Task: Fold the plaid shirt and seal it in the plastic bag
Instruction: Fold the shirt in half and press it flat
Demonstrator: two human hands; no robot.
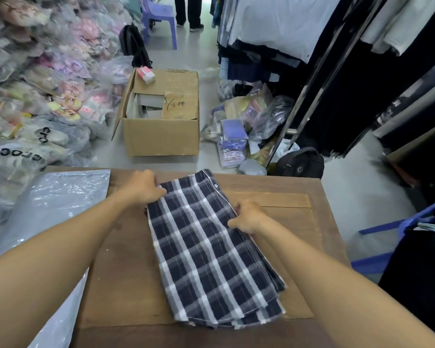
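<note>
On the wooden desk [126,272], the plaid shirt [211,249] lies as a long narrow strip, its long axis running from the near edge away toward the far edge and leaning slightly left, with the left hand [142,185] closed on its far left corner and the right hand [249,217] curled over its right edge, nearer the person. The plastic bag [58,194] lies flat just left of the shirt, closer to the left hand. Fingertips of both hands are tucked under cloth, so the exact grip and the shirt's inner layers are hidden.
</note>
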